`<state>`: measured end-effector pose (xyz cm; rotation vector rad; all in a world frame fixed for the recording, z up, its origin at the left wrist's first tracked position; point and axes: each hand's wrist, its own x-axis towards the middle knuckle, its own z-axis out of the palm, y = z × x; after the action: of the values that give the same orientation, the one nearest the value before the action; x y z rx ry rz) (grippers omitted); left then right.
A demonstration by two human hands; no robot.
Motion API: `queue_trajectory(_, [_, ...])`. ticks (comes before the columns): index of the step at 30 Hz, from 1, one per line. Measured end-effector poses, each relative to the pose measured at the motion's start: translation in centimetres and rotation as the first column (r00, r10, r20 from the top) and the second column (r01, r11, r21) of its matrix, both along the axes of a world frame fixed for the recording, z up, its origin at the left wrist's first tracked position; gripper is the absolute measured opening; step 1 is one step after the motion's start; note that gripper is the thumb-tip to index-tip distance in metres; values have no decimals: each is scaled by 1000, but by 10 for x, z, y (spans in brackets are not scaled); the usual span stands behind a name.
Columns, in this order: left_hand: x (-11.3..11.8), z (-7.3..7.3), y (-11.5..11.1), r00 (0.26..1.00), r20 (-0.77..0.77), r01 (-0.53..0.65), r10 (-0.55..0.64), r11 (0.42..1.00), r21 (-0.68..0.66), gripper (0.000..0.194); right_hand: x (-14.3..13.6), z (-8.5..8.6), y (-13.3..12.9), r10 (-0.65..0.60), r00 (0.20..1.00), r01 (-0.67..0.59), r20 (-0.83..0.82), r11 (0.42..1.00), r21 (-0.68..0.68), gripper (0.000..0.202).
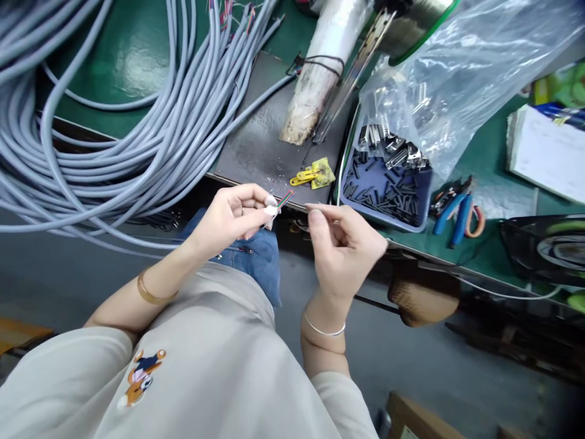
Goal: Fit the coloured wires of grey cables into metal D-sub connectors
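Note:
My left hand [244, 213] pinches a small bundle of thin coloured wires [286, 199], whose ends point up and to the right. Something white covers its fingertips. Across a short gap, my right hand [340, 238] has thumb and forefinger pressed together; a thin tip shows at them, too small to make out. Just beyond the hands, a yellow clip-like tool [304, 177] lies on the dark mat [256, 146]. A blue tray [423, 213] behind my right hand holds short black tubes [395, 198] and metal connector parts [402, 149].
Grey cables [150, 164] lie coiled across the left side. A wrapped white cylinder [315, 73] and a solder spool [423, 24] stand at the back. Right of the tray are a clear plastic bag [475, 67], blue-handled pliers [457, 213] and a paper pad [548, 152].

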<state>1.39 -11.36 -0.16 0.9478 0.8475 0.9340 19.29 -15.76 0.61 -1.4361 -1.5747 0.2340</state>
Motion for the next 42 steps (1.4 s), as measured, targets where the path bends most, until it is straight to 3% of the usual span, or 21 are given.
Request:
queue_trajectory(3, [4,6,3,998,-40,40,-40,999,3,26,-5,-5,7,73,979,-105,-188,981,-165,10])
queue_trajectory(8, [4,2,6,987,-127,106,-95,991,83,17,-5,-9,15,132,921,-202,-368,967,-158,7])
queue_trajectory(11, [4,-4,6,970,-235,120,-60,961,249,10,-5,-7,15,125,959,-166,-256,975,-148,10])
queue_trajectory(15, [9,-8,4,894,-423,148,144,797,585,9,-7,-4,13,114,989,-111,99,993,-39,9])
queue_trajectory(17, [11,-7,1,889,-416,124,194,771,624,9,-6,-3,12,114,991,-111,76,993,-43,9])
queue_trajectory(19, [12,-4,-1,940,-317,62,124,853,518,7,-5,-3,11,114,989,-124,-90,986,-109,10])
queue_trajectory(21, [11,-1,0,990,-140,20,25,949,315,7,-2,-3,10,108,964,-155,-243,971,-184,13])
queue_trajectory(23, [8,0,4,999,13,30,-32,992,125,11,-1,-5,9,84,945,-162,-317,960,-227,13])
queue_trajectory(26, [4,0,9,992,95,84,-83,996,-12,15,0,-8,10,-19,937,-60,-350,975,-214,9])
queue_trajectory(29, [4,-1,11,990,92,108,-104,993,-37,16,0,-11,14,-67,925,0,-373,984,-176,10])
queue_trajectory(36, [11,1,10,995,58,83,-78,993,-82,35,1,-10,24,120,877,-222,-465,960,-172,13])
queue_trajectory(42, [12,3,11,994,-38,97,-100,992,-79,34,2,-7,24,151,871,-266,-468,945,-191,10])
